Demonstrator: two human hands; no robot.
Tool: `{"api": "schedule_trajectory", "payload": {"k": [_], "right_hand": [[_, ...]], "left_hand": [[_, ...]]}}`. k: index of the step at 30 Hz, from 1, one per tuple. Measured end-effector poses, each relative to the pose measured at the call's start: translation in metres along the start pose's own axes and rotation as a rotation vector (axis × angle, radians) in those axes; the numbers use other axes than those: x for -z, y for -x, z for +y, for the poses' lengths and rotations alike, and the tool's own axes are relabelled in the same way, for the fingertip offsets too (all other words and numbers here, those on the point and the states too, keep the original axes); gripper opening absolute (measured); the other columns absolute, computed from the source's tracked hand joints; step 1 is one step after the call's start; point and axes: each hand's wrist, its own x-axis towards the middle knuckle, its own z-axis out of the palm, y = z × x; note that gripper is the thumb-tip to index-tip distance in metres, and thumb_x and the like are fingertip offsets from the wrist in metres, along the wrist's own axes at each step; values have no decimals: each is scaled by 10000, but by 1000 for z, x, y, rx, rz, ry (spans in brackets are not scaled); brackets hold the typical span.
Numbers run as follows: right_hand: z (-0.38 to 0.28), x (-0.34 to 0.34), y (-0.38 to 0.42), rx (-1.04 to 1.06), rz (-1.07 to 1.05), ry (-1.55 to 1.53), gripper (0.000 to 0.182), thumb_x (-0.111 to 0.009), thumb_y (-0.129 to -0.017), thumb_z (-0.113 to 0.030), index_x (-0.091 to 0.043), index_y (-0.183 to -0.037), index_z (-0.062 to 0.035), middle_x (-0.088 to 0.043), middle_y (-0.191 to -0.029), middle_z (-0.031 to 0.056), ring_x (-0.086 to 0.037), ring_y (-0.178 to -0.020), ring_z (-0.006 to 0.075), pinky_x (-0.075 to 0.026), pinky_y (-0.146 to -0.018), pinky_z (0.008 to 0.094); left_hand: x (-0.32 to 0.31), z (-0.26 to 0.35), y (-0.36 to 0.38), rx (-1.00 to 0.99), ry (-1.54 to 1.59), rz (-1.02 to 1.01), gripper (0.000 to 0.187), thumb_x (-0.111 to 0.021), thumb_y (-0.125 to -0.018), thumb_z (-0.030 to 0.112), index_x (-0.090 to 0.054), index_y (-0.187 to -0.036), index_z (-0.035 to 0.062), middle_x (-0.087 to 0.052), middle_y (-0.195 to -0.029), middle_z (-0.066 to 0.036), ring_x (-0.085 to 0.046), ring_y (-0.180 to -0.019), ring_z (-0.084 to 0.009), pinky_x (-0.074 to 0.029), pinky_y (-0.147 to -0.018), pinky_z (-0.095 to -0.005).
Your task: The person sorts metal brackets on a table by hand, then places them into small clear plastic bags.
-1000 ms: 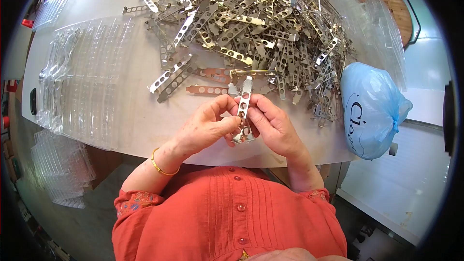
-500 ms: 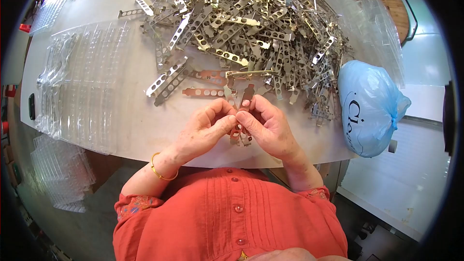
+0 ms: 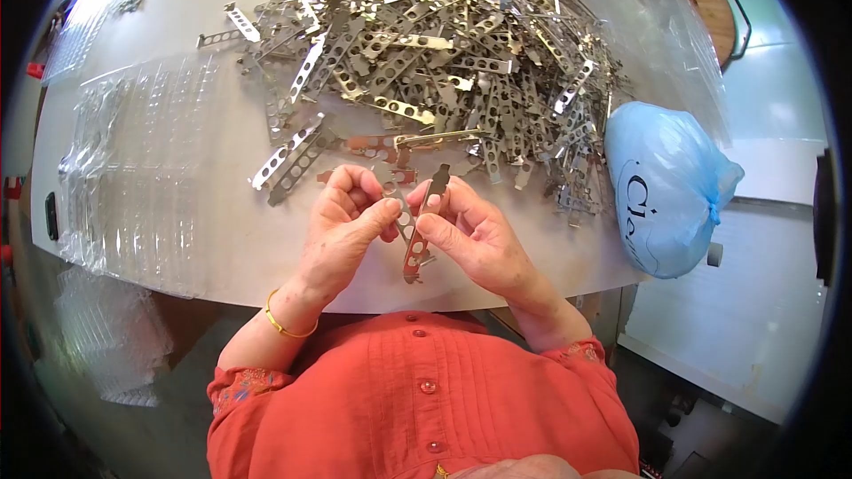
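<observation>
My right hand [image 3: 475, 235] pinches a perforated metal slot bracket [image 3: 414, 253], its notched tip showing above the fingers and its holed end pointing down toward me. Between the thumb and fingers of my left hand [image 3: 346, 226] is a second slot bracket [image 3: 406, 223], slanting beside the first. The two pieces are close together, overlapping at their lower parts. Just beyond my fingers lie a few loose brackets, one with a reddish sheen [image 3: 371, 144]. Two more slot brackets [image 3: 288, 151] rest side by side to the left.
A large heap of metal brackets [image 3: 444, 44] covers the back of the white table [image 3: 257, 248]. Clear plastic trays [image 3: 146, 168] are stacked at the left. A knotted blue plastic bag [image 3: 666, 186] sits at the right edge, with clear plastic sheets [image 3: 679, 44] behind it.
My hands have moved apart a little, and the two brackets, bunched together before, now separate at the top. The whole view has shifted slightly.
</observation>
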Motion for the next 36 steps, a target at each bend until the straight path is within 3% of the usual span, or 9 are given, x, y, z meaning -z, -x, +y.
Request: {"api": "schedule_trajectory", "payload": {"k": [7, 10, 11, 14, 17, 21, 23, 26, 36], "right_hand": [[-25, 20, 6, 37, -48, 333, 99, -613, -1000, -107, -573, -1008, -17, -619, -837, -7, -605, -766, 76, -475, -617, 273], [-21, 10, 5, 203, -141, 499, 100, -645, -941, -94, -564, -937, -35, -657, -839, 90, -641, -722, 221, -500, -640, 356], [-19, 8, 5, 200, -126, 497, 100, -645, -941, -94, -564, -937, -35, -657, -839, 90, -641, -722, 221, -500, -640, 356], [-22, 0, 7, 526, -263, 728, 124, -681, -843, -51, -568, -892, -39, -574, -790, 118, -583, -717, 338, -487, -649, 432], [-32, -2, 11, 591, -273, 811, 122, -667, -819, -41, -558, -874, -44, -545, -761, 103, -580, -700, 317, -493, -647, 418], [-55, 9, 25, 532, -230, 1192, 133, -667, -776, -76, -557, -848, -55, -531, -737, 85, -590, -678, 275, -491, -611, 375], [-60, 15, 27, 363, -115, 1886, 164, -678, -735, -131, -558, -829, -68, -537, -729, 58, -607, -683, 212, -474, -563, 331], [-50, 32, 18, 91, -182, 2248, 190, -690, -719, -164, -569, -830, -69, -566, -746, 55, -608, -695, 175, -459, -533, 307], [-33, 60, 13, -51, -211, 2251, 228, -722, -688, -133, -595, -854, -43, -605, -779, 86, -622, -698, 184, -496, -516, 312]], "left_hand": [[-7, -3, -2, -53, 44, 15, 223, -654, -941, 2, -462, -1024, 80, -589, -876, -27, -615, -718, -123, -510, -658, -257], [-14, -3, 1, -70, 32, 20, 238, -675, -925, 4, -479, -1023, 95, -588, -894, -4, -574, -742, -90, -454, -639, -226], [-15, -3, 1, -92, 21, 39, 240, -673, -923, -3, -481, -1027, 94, -577, -901, 4, -562, -754, -80, -445, -645, -222], [-12, -7, 2, -117, -26, 81, 228, -641, -938, -19, -463, -1037, 82, -572, -892, -23, -594, -717, -110, -501, -663, -245], [-5, -8, 3, -148, -73, 60, 215, -629, -942, -27, -468, -1035, 81, -563, -897, -21, -573, -719, -105, -486, -648, -241], [0, -9, 4, -123, -47, 131, 205, -617, -950, -31, -471, -1032, 88, -566, -907, -23, -566, -713, -104, -474, -644, -237], [-1, -8, 5, -104, -55, 152, 201, -617, -954, -25, -472, -1032, 90, -568, -913, -26, -563, -714, -102, -471, -653, -232], [0, -11, 6, -99, -78, 119, 195, -616, -957, -17, -473, -1033, 90, -572, -901, -26, -562, -707, -104, -470, -659, -233], [-1, -10, 6, -56, -75, 91, 208, -631, -946, -15, -472, -1036, 84, -566, -876, -16, -563, -693, -102, -482, -638, -230]]}}
